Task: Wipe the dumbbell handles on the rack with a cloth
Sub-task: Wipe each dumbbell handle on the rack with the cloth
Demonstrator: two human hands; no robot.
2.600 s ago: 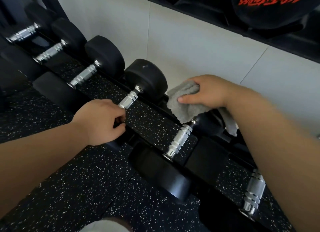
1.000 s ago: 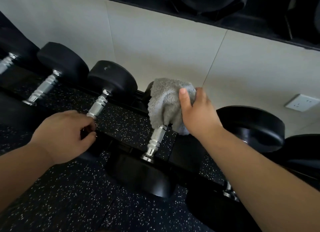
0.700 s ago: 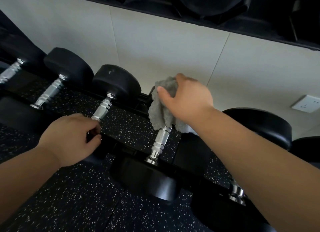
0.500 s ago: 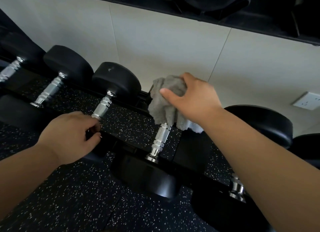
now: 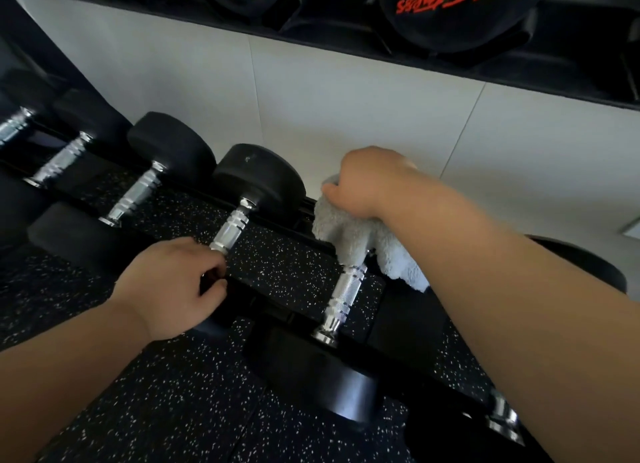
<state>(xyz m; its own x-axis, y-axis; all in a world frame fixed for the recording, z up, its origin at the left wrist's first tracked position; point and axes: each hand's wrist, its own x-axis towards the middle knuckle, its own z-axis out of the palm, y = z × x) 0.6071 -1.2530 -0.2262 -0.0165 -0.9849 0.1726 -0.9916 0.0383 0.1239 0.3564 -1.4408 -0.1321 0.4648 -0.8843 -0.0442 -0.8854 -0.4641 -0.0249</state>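
Grey cloth (image 5: 349,234) clenched in right hand (image 5: 367,182), atop handle (image 5: 346,293) — left hand (image 5: 173,286) gripping neighbouring dumbbell (image 5: 259,177)

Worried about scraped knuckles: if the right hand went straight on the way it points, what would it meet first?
Probably the white wall beyond the right hand, which grips the grey cloth; depth there is unclear.

light: soft, dim on the black weights | wall (image 5: 346,109): bright | edges: wide-angle bowing | focus: slightly soft
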